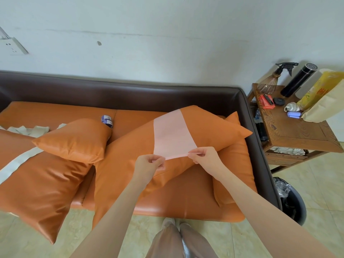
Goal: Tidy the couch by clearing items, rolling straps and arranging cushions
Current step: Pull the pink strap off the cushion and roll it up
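Pale scuffed wall (167,34) with a socket (13,46) at left, beige tiled floor (316,183), carved wooden side table (301,135) at right, black lined bin (292,200) beside it

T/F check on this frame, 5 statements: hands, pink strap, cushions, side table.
1. Both hands pinch the near end of the pink strap. True: left hand and right hand each have a grip on it.
2. The strap lies across an orange cushion. True.
3. The strap is fully rolled up. False: it lies flat, unrolled.
4. A black flask stands on the wooden side table. True.
5. The spray bottle lies on the couch. False: it stands on the side table.
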